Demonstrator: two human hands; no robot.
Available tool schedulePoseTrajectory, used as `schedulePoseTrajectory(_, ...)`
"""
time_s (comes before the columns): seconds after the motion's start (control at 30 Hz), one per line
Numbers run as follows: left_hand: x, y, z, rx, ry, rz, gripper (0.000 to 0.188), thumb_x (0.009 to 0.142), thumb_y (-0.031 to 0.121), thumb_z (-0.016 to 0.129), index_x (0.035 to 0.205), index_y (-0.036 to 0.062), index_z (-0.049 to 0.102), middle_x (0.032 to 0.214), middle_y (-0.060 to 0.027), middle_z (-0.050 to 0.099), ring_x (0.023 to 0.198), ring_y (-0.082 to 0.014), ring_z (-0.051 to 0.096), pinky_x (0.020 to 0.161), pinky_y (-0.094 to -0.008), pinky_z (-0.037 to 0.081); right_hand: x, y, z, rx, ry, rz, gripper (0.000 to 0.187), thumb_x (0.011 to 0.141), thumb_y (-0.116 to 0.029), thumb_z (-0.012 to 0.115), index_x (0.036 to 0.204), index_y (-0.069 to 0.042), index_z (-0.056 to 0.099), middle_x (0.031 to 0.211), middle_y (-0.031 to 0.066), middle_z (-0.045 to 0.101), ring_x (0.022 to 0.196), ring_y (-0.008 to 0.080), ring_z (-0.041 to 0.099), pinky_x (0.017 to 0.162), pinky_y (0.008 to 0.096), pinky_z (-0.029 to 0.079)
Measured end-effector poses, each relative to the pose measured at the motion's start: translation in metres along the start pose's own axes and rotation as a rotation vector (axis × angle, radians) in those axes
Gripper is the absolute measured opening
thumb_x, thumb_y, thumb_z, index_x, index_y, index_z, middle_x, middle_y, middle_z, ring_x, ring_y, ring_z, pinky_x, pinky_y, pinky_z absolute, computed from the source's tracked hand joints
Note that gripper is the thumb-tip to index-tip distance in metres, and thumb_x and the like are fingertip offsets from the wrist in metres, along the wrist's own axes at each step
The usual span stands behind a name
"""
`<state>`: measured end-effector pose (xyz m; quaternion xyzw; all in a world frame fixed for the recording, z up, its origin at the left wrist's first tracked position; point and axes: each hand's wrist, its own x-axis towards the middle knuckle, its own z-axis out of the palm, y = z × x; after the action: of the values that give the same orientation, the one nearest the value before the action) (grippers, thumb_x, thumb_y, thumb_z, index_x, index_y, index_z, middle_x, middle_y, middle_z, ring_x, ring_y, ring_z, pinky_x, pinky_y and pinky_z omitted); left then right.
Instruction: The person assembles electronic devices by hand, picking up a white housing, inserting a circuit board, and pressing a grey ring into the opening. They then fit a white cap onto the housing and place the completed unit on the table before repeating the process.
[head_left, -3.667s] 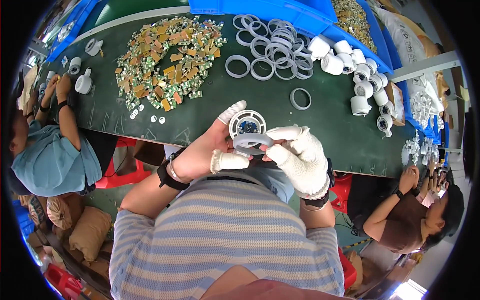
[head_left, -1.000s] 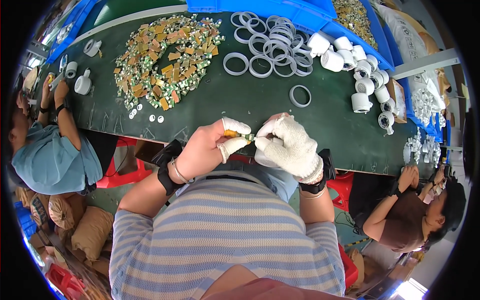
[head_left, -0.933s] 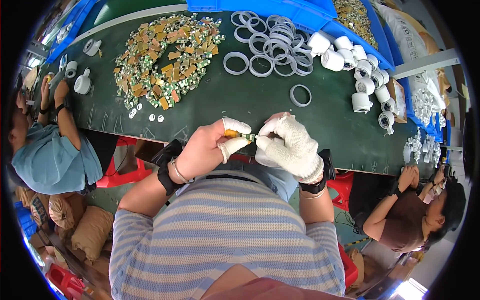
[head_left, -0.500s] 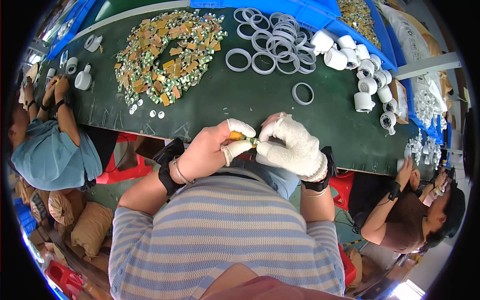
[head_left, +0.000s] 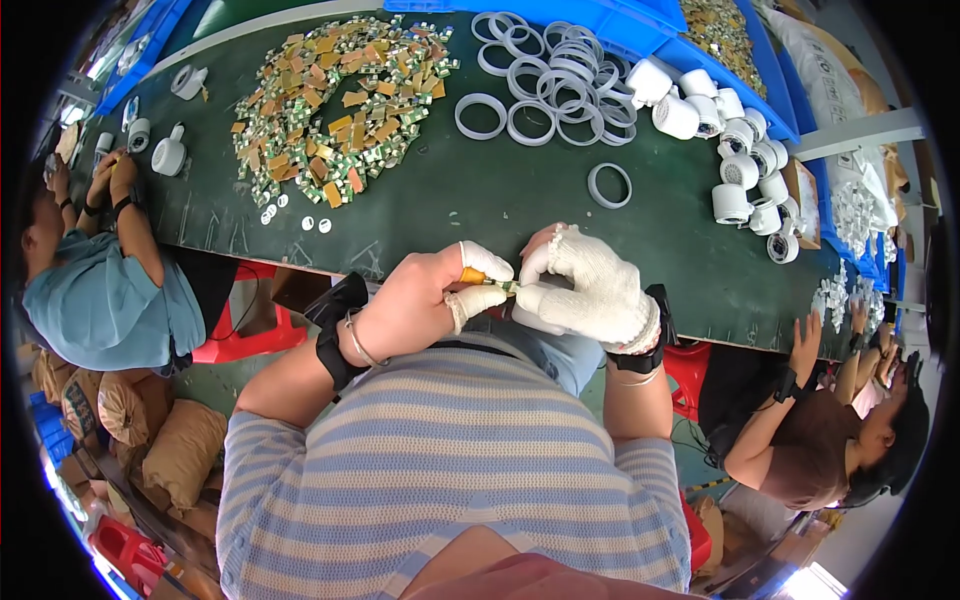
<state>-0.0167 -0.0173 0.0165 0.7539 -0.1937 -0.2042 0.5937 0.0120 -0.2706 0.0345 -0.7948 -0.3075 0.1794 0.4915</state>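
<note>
Since the earlier frame our hands have barely shifted, staying at the near worktop [head_left: 440,200] edge. Our left hand [head_left: 420,300] fingers pinch an orange part [head_left: 472,275]; our gloved right hand [head_left: 590,290] grips its green tip.

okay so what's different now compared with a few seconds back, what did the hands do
The round white part once held up between both hands is gone from view. Now the left hand pinches a small orange piece against the gloved right hand, close to the body. The white rings and the heap of small pieces on the green table lie unchanged.
</note>
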Motion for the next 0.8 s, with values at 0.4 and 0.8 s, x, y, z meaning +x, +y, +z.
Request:
schedulePoseTrajectory(0.4, -0.002, -0.004, 0.0, -0.306, -0.123, -0.118, 0.021, 0.101, 0.001, 0.068, 0.121, 0.0005, 0.063, 0.112, -0.0081, 0.074, 0.106, -0.0136, 0.071, 0.094, -0.0284, 0.056, 0.0, 0.01, 0.0, 0.088, -0.008, -0.073, 0.013, 0.083, -0.019, 0.078, 0.092, -0.01, 0.073, 0.09, 0.0069, 0.068, 0.088, 0.0263, 0.065, 0.081, 0.037, 0.05)
schedulePoseTrajectory(0.8, -0.001, -0.012, 0.0, -0.629, -0.083, -0.172, 0.021, 0.1, -0.001, 0.068, 0.121, 0.0015, 0.063, 0.111, -0.0079, 0.073, 0.106, -0.0129, 0.07, 0.093, -0.028, 0.056, 0.001, -0.001, 0.006, 0.051, 0.101, 0.031, 0.012, 0.085, -0.012, 0.079, 0.089, -0.007, 0.069, 0.094, 0.0068, 0.068, 0.091, 0.0239, 0.066, 0.079, 0.0358, 0.051)
